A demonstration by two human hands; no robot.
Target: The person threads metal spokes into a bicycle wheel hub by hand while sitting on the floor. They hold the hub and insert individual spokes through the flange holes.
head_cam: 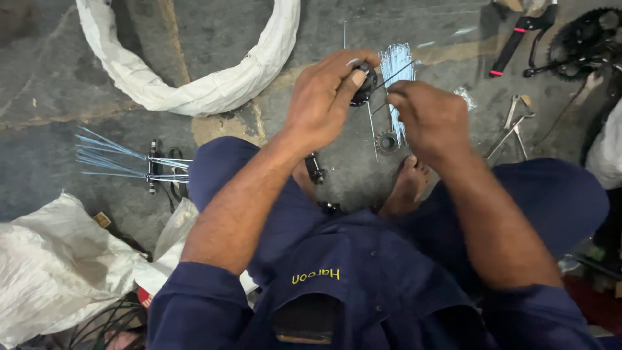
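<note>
Your left hand (327, 97) sits just above centre frame, fingers curled tight around a small black wheel hub (364, 84); thumb lies along its top. Your right hand (431, 116) is just right of it, thumb and forefinger pinching a thin spoke (395, 72) whose far end meets the hub. Behind both hands, top centre, a bundle of loose spokes (396, 65) lies on the grey concrete floor (52, 78). A small toothed sprocket (387, 141) lies on the floor just below the hands, beside your bare foot (407, 185).

Left middle: a second hub with spokes fanned out (139, 165). Upper left: a rim wrapped in white (194, 91) curves across the floor. Lower left: crumpled white sacks (58, 266). Upper right: a crank with chainring (586, 39) and a black-and-red handled tool (512, 42). Right middle: metal wrenches (515, 126), well apart from your hands. Your dark blue work clothes (363, 279) fill the bottom.
</note>
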